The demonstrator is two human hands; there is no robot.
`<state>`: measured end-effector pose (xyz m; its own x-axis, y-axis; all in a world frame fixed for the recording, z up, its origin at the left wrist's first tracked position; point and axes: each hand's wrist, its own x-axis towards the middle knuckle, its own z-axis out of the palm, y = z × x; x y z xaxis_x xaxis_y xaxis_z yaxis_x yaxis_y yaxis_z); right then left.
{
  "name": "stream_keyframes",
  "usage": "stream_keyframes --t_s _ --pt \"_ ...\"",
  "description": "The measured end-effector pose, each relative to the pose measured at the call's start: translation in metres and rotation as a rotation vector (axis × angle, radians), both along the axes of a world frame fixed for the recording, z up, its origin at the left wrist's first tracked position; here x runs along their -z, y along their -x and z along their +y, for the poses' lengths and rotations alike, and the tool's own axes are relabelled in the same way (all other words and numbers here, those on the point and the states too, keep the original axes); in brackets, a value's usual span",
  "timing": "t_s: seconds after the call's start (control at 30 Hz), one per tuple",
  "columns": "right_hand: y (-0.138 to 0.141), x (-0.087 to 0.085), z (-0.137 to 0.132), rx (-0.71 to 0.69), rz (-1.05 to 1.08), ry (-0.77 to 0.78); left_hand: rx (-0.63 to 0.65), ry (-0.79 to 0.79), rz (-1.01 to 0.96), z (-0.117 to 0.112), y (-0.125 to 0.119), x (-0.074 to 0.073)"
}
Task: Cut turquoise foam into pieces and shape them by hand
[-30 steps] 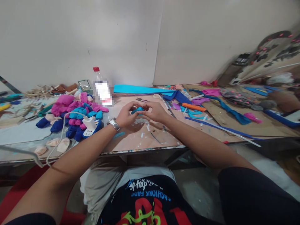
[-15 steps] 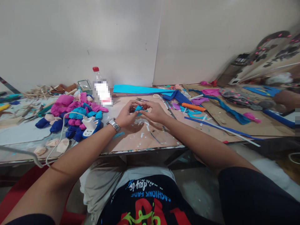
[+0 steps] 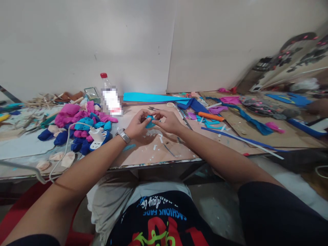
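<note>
Between both hands, just above the table, is a small crumpled piece of turquoise crepe paper (image 3: 150,123). My left hand (image 3: 138,123), with a metal watch on its wrist, pinches it from the left with thumb and fingers. From the right, my right hand (image 3: 167,121) grips it too, its thumb close to the other one. The fingers partly hide the piece. Small white paper scraps (image 3: 155,147) lie on the tabletop below the hands. Just behind the fingers lies a dark pair of scissors (image 3: 153,108), partly covered.
Left of my hands lies a pile of pink, blue and turquoise crumpled bundles (image 3: 74,116) with a white power strip (image 3: 97,143) and cord. A red-capped bottle (image 3: 104,76) stands behind. An orange cutter (image 3: 210,116), paper strips and cardboard (image 3: 241,131) lie to the right.
My fingers have shifted slightly on the turquoise piece, and more of it shows between the thumbs. At the far right, another person's arm has drawn back toward the edge.
</note>
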<state>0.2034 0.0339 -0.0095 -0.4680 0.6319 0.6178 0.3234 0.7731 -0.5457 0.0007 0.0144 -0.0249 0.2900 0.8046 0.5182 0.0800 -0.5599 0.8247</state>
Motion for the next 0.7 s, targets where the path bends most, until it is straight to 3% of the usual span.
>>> stream_keyframes --t_s 0.43,0.7 --pt "-0.0012 0.0012 0.0004 0.027 0.046 -0.009 0.117 0.173 -0.082 -0.0031 0.0004 -0.0021" --pt "-0.0003 0.0010 0.0014 0.033 0.031 -0.044 0.132 0.167 -0.095 -0.0006 -0.0008 0.0018"
